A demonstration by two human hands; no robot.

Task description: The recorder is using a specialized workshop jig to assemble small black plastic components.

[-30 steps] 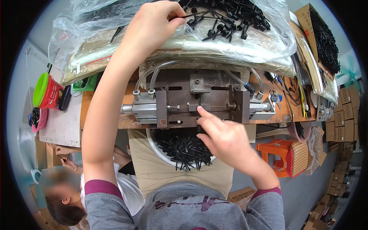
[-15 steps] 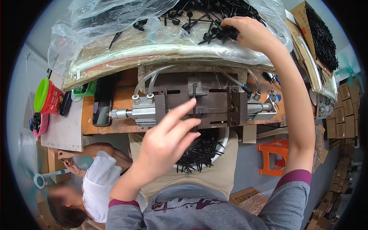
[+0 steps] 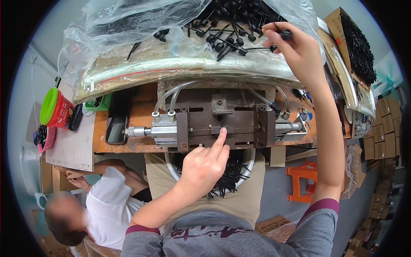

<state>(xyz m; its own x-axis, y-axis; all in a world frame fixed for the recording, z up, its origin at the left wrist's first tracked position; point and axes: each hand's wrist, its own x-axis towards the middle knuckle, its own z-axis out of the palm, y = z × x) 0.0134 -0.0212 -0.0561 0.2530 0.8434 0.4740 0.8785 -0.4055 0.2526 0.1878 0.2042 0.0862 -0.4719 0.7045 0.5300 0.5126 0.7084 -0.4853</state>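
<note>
My left hand (image 3: pixel 201 169) reaches over the fixture with its index finger stretched out, and the fingertip touches a small black part (image 3: pixel 221 122) at the middle of the dark metal clamping fixture (image 3: pixel 201 139). Its other fingers bend loosely, and I see nothing held in them. At the front right of the pile, my right hand (image 3: pixel 295 51) pinches a black stemmed plastic part (image 3: pixel 285 34) with a round head. Another such part (image 3: pixel 273 48) lies at its fingertips; whether it is also gripped I cannot tell. Several more black stemmed plastic parts (image 3: pixel 233 40) lie loose on the plastic sheeting.
Below the fixture, a white basin (image 3: pixel 173 170) with black parts rests on my lap. Air cylinders (image 3: pixel 165 133) with clear hoses flank the fixture. A phone (image 3: pixel 115 128) and red tub (image 3: pixel 62 112) sit left. A co-worker (image 3: pixel 107 201) sits lower left; an orange stool (image 3: pixel 295 184) stands right.
My right hand has drawn back from the pile, toward me and to the right, with a black stemmed plastic part. My left index finger has come down onto the middle of the fixture.
</note>
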